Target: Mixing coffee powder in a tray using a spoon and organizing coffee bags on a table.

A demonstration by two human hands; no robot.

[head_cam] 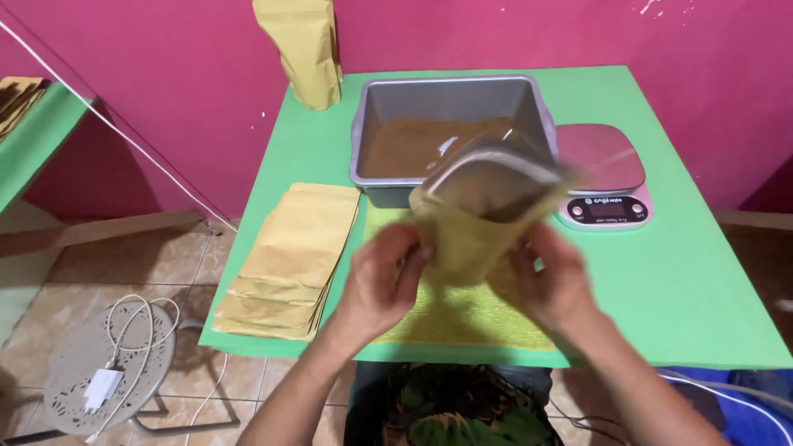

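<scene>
Both my hands hold a tan paper pouch [479,216] above a yellow cloth [462,318] on the green table [694,281]. My left hand [384,281] grips its lower left side, my right hand [553,285] its lower right side. The pouch's mouth is open and tilted toward me, blurred by motion. Behind it stands a grey metal pan [450,107] holding brown powder [413,144].
A kitchen scale [603,177] sits right of the pan. A stack of flat tan pouches [289,260] lies at the table's left. A filled pouch [307,49] stands at the far left corner. A white stool [103,372] with a charger and cable stands on the floor.
</scene>
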